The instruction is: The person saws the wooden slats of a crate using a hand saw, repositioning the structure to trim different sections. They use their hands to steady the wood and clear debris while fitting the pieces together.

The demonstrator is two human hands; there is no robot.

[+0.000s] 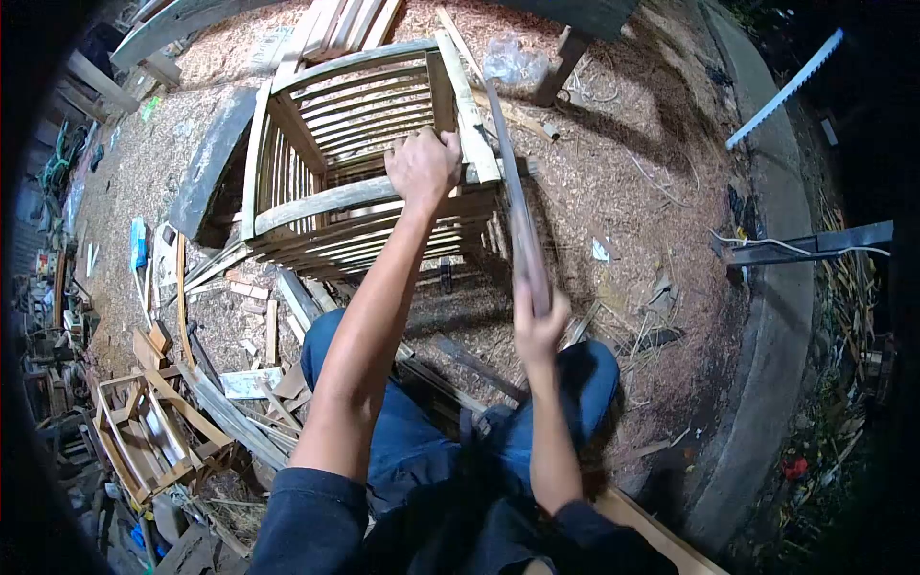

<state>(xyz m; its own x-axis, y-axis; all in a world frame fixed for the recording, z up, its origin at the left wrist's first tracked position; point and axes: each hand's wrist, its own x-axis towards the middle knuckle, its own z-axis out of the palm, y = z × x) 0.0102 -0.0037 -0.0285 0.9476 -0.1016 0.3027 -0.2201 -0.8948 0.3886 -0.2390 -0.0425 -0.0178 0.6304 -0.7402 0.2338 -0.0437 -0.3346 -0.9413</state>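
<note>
A slatted wooden frame (pixel 335 198), like a chair or crate with curved rails, rests on a low support among wood shavings. My left hand (pixel 422 171) is closed over its near rail, close to the right corner. In my right hand (pixel 539 328) is a long, narrow, machete-like tool (pixel 518 206), gripped at its lower end. It points away from me, slightly tilted, and its upper part runs alongside the pale right-hand post (pixel 467 105) of the frame. Motion blur softens the tool's outline.
Offcuts and a small wooden frame (pixel 158 436) lie at the left. A dark curved slab (pixel 218 163) leans beside the slatted frame. A toothed saw blade (pixel 786 91) sticks up at the upper right, above a metal bar (pixel 815 244). A plastic bag (pixel 515 63) lies at the back.
</note>
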